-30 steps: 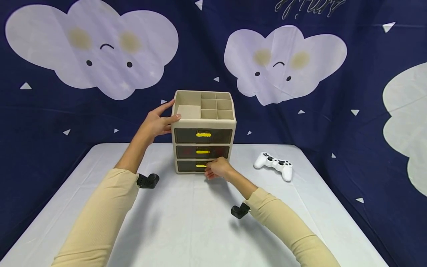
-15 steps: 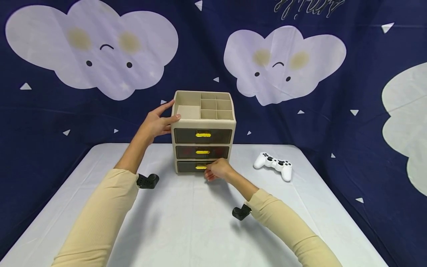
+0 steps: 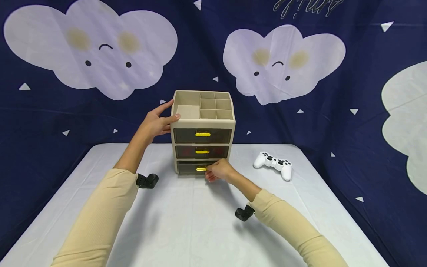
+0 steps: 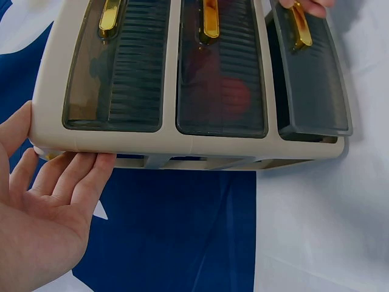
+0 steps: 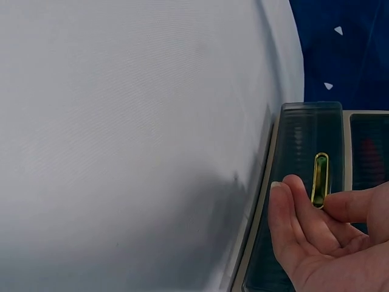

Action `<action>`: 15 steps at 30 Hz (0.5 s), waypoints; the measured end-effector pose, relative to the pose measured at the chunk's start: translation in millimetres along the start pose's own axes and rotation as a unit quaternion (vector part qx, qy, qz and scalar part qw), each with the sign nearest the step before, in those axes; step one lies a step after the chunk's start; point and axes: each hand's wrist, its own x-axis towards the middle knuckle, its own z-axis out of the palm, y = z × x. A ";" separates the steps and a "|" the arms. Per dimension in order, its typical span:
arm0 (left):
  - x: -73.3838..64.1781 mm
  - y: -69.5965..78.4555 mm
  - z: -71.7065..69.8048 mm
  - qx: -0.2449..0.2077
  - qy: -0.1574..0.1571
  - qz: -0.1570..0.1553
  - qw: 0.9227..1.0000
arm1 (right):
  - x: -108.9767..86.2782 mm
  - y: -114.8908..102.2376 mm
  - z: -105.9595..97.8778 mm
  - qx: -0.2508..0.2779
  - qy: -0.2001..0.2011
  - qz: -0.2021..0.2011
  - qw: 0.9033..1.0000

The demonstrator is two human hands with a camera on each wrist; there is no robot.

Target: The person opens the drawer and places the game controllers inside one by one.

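Observation:
A beige desktop drawer organizer (image 3: 203,124) with three dark see-through drawers stands at the back of the table. My left hand (image 3: 156,122) grips its upper left side, the thumb over the top rim and the fingers along the side wall. With my right hand (image 3: 219,169) I pinch the gold handle (image 5: 320,176) of the bottom drawer (image 4: 316,85). That drawer juts a little out of the frame, and a dark gap shows behind its front in the left wrist view. The top drawer (image 3: 185,136) and middle drawer (image 3: 182,152) sit flush.
A white game controller (image 3: 273,165) lies on the white tablecloth (image 3: 186,222) right of the organizer. Something red (image 4: 234,96) shows through the middle drawer. Behind the table hangs a dark blue cloth (image 3: 200,48) with clouds. Black wrist cameras (image 3: 245,213) jut from both sleeves.
The bottom drawer has slid slightly out toward me, its handle moving with my right hand. My right forearm has drawn back a little; my left hand keeps its place.

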 end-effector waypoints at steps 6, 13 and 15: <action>-0.6 -0.8 -0.5 0.000 -0.001 -0.002 1.000 | -3.6 2.8 -0.8 -0.020 -0.010 0.005 1.000; -1.0 -0.1 -1.0 0.002 -0.004 0.004 1.000 | -7.8 4.8 -1.7 -0.026 -0.018 0.001 0.999; -0.6 0.2 -1.1 0.002 -0.003 0.006 1.000 | -9.9 4.6 -2.1 -0.028 -0.021 0.000 0.999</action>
